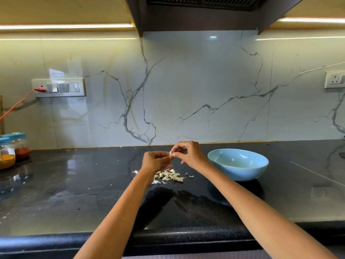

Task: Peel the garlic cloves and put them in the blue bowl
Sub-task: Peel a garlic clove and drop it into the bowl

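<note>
- Black glossy stone surface [74, 193], rounded front edge nearest us; both bare forearms reach out over it from the bottom of the frame.
- We see a heap of pale garlic peels [169, 175] on the surface under the hands, small flecks scattered around it.
- Left hand [154, 161]: fingers curled, grip closed on the lower end of a garlic clove [170, 153], held in the air above the peels.
- Right hand [188, 153]: thumb and fingertips pinch the same clove from the right side; so both grips hold that one clove, lifted off the surface, between the two hands.
- We can't tell how much skin is on the clove; too small.
- Blue bowl [240, 171] sits on the surface just right of the right hand, upright; we can't make out any cloves inside.
- Far left: spice jars [17, 146] with blue lids, red powder in one, and a yellow-orange bowl [6, 161] beside them.
- Back: white marble-look wall [186, 90] with grey veins, switch panel [58, 88] at left with an orange cable [18, 103] plugged in, socket [335, 79] at right edge, dark hood [201, 14] overhead.
</note>
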